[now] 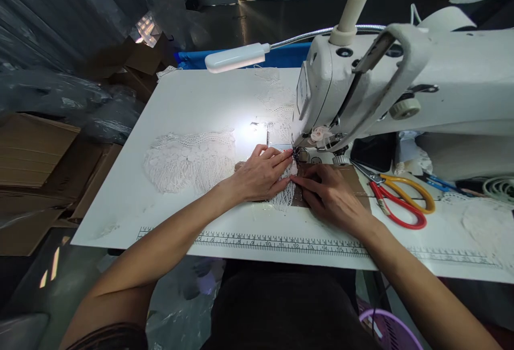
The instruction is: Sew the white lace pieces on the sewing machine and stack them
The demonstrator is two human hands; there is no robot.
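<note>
Left hand [261,174] lies flat, palm down, pinning white lace [188,160] near the needle [296,153]. Right hand [327,192] presses fingertips on brown backing [353,179] beside it (neither grips). The lace looks light, limp, snag-prone; best held flat at its edge. Scissors [397,200] lie rightward.

both hands [297,181] hide the lace [188,160] under the needle; sewing machine [401,82] cut off right.

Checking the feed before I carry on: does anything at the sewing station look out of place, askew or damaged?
Nothing stands out. Both hands, left and right, lie flat on the white lace at the sewing machine needle. The scissors lie closed on the table to the right, clear of the hands.
</note>
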